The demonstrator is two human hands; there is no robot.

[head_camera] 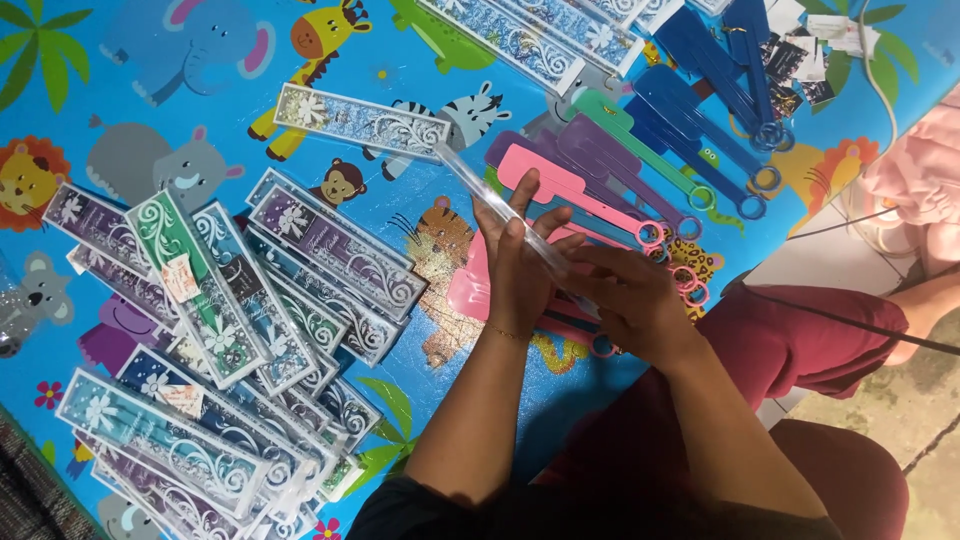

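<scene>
Forearms: both reach up from the bottom edge, over dark red trousers (800, 350) on the person's lap.
Left hand (520, 260): upright, fingers stretched and loosely open, flat against the clear plastic sleeve (500, 205); a thin gold bracelet (505, 333) sits at its wrist.
Right hand (625, 300): fingers curled shut around the lower end of the same sleeve, just beside the left palm.
Clear plastic sleeve: long, narrow, see-through; it runs slantwise from the right hand up past the left fingertips, held between both hands above the mat.
Play mat (200, 60): blue, printed with cartoon animals, spread under everything.
Pink paddle-shaped piece (560, 185): lies directly beyond the hands, partly hidden by them, its ring end pointing to the right.
Purple, green and blue paddle pieces (690, 110): fanned out beyond and to the right of the hands, rings at their far ends.
Packed decorated strips (230, 330): heaped well to the left of the left hand, overlapping one another, in purple, green and teal with white floral scrollwork.
Single strip (360, 120): lies alone beyond the left hand, close to the sleeve's upper tip.
Dark cable (850, 320): crosses the trousers right of the right hand.
</scene>
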